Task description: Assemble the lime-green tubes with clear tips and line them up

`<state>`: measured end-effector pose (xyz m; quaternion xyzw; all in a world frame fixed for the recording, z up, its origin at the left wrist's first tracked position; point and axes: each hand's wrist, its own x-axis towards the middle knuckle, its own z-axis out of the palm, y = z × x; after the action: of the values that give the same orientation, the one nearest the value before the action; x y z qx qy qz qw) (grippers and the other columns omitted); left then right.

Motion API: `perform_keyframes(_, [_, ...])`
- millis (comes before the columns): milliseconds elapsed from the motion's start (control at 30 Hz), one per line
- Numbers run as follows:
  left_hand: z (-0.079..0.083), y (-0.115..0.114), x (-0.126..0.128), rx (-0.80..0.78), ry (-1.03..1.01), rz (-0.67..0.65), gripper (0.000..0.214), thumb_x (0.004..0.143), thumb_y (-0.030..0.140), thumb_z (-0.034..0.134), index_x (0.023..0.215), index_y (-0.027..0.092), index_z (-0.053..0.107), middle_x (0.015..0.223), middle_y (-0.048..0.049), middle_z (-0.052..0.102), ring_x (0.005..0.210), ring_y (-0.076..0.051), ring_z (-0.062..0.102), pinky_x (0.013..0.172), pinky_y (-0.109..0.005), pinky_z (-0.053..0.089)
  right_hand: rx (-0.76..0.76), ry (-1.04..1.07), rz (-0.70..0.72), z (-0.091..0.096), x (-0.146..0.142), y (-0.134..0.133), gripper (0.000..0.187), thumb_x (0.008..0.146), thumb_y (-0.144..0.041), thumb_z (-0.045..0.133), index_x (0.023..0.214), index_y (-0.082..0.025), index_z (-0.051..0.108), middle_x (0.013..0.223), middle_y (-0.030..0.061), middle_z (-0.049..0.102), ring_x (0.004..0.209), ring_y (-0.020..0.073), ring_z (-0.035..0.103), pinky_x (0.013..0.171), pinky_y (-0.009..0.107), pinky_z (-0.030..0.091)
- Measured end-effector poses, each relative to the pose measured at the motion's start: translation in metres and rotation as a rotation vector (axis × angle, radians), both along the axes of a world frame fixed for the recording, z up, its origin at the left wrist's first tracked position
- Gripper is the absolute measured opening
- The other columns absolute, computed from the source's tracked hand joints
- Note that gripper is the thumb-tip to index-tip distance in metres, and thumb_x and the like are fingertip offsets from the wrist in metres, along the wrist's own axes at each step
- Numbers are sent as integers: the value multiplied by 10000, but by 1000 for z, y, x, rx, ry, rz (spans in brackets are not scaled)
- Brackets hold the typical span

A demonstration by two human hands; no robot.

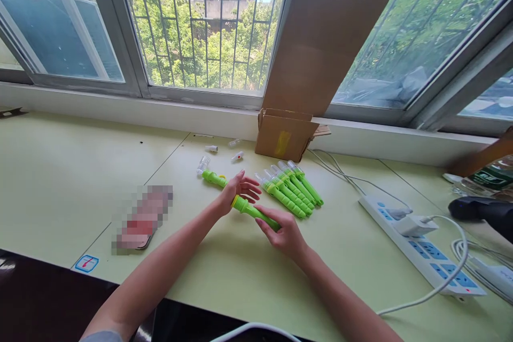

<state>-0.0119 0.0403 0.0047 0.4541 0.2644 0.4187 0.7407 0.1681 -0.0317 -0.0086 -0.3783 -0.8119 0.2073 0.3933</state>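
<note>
I steady the green tube (256, 213) near the counter (80, 171) centre, keeping it level so its yellow end meets my palm squarely. My right hand (282, 231) is closed around its lower end; my left hand (239, 188), fingers spread, touches the yellow end. Finished tubes (290, 188) lie at two o'clock.

cardboard box (284, 136) at sill | power strip (420, 248) right | blurred object (140, 219) left

Small assembly workroom, pale green worktable (80, 171) under barred windows (204, 21), row of identical green plastic sticks (290, 188), cardboard box (284, 136), power strip (420, 248)
</note>
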Motion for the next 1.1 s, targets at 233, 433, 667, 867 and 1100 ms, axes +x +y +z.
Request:
perform_keyframes(233, [1,-1,1,-37,-2,-134,666,749,712,384,900,112,631,860,-141,680,765,-254,637,696,-359,444,192,-239,-119,-5,7,2,371,847,-310,551,1201,-230,625,715,62,649,572,150,559,580,281,470])
perform_keyframes(433, [1,-5,4,0,16,-149,683,749,727,353,895,121,631,869,-135,680,769,-249,632,704,-348,434,206,-260,-81,-3,7,-1,386,867,-291,515,1234,-200,598,681,56,630,552,147,536,555,276,448])
perform_keyframes(667, [2,-7,4,40,11,-186,658,780,699,343,950,125,617,897,-133,667,805,-251,632,704,-341,435,5,-79,-23,1,0,-7,389,860,-281,529,1228,-174,600,870,95,711,716,203,638,688,326,513])
perform_keyframes(867, [1,-8,5,80,65,-159,646,788,690,346,985,132,606,885,-125,665,806,-242,638,716,-332,433,-228,87,4,8,-3,-6,367,833,-342,570,1158,-193,653,1039,84,705,895,254,651,799,370,504])
perform_keyframes(1100, [1,-9,7,123,70,-110,645,780,692,357,1008,136,593,877,-122,659,824,-245,633,733,-344,440,-613,276,6,10,-4,-2,403,808,-436,584,1069,-149,696,480,-35,481,452,82,397,415,208,299])
